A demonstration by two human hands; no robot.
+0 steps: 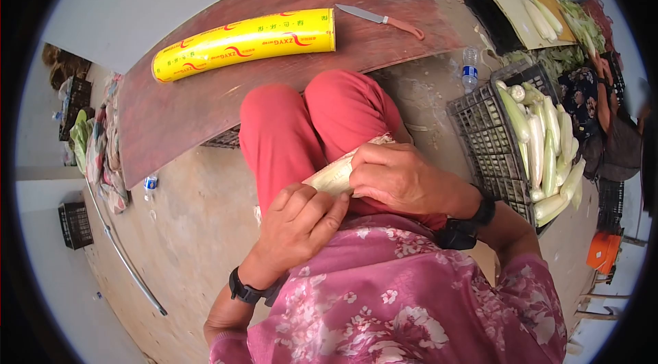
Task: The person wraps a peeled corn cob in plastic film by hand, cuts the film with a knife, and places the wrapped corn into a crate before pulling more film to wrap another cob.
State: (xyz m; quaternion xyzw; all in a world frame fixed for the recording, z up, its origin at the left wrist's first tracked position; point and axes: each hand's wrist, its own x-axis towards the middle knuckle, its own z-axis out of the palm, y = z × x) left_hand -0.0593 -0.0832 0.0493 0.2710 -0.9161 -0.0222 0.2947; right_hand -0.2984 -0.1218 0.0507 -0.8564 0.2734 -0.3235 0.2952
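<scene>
A reddish board (185, 110) is spanning the space ahead, a black crate (478, 132) of pale ears standing on the floor at right. Over the lap, left hand (298, 219) and right hand (392, 175) are curling inward, bent fingers clamping the held ear (332, 177), which is slanting forward and rightward

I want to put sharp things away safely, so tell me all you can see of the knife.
The knife has a plain, silvery blade, metal by its look, narrowing to a tip, and a pinkish-red handle with a rounded end. It lies flat on the reddish, worn board, beyond the knees. The tip points toward the near end of the yellow printed tube; whether they touch is unclear. Neither hand is on it.
</scene>
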